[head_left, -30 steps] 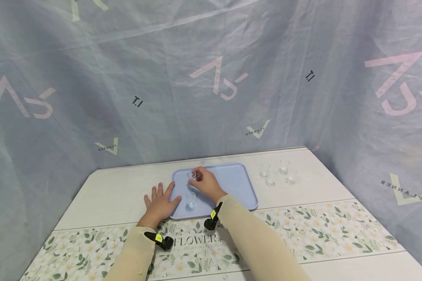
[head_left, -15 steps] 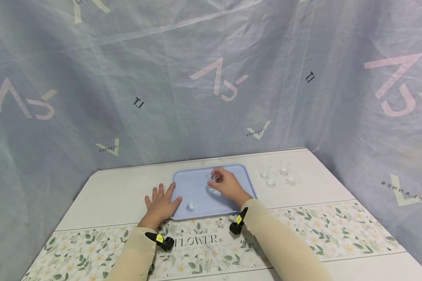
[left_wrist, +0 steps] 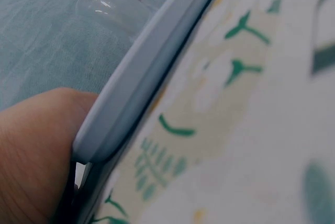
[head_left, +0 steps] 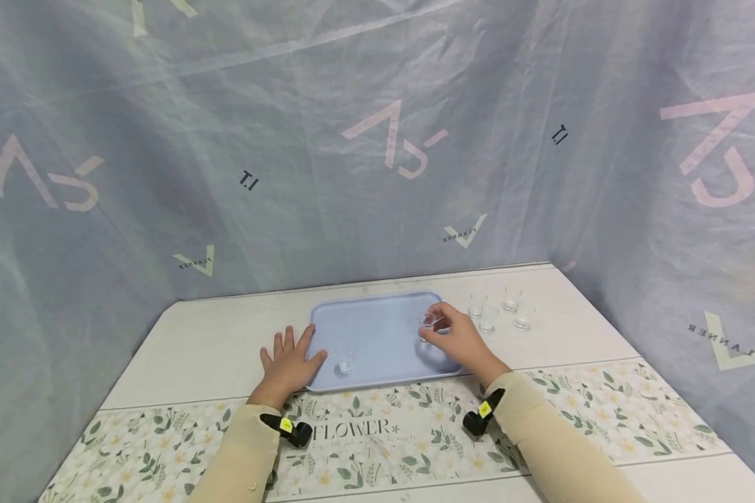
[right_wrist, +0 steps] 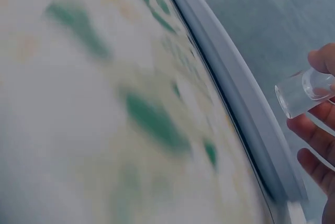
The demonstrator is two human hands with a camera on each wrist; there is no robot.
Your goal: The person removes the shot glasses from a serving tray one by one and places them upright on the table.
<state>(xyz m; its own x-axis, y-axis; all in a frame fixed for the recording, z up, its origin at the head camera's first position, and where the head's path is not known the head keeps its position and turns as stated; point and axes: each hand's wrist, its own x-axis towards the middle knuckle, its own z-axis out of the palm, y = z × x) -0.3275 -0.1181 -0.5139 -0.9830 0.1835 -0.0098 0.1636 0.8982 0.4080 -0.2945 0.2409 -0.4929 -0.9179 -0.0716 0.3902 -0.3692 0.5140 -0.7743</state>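
Observation:
My right hand (head_left: 461,340) pinches a small clear shot glass (head_left: 426,322) between thumb and fingers, over the right end of the light blue tray (head_left: 377,332). In the right wrist view the held glass (right_wrist: 298,94) shows its base pointing away from the fingertips. My left hand (head_left: 288,363) lies spread with straight fingers at the tray's left edge, thumb over the rim. Another clear shot glass (head_left: 344,360) stands on the tray near that thumb; the left wrist view shows this glass (left_wrist: 112,7) just inside the rim.
Several more clear shot glasses (head_left: 512,300) stand grouped on the white table (head_left: 226,335), right of the tray. A floral strip (head_left: 579,412) printed with FLOWER runs along the front. Grey-blue curtains (head_left: 302,175) close off the back and sides.
My right hand has carried the pinched shot glass rightward across the tray, from its left part to its right end. The left hand and the other glasses have stayed in place.

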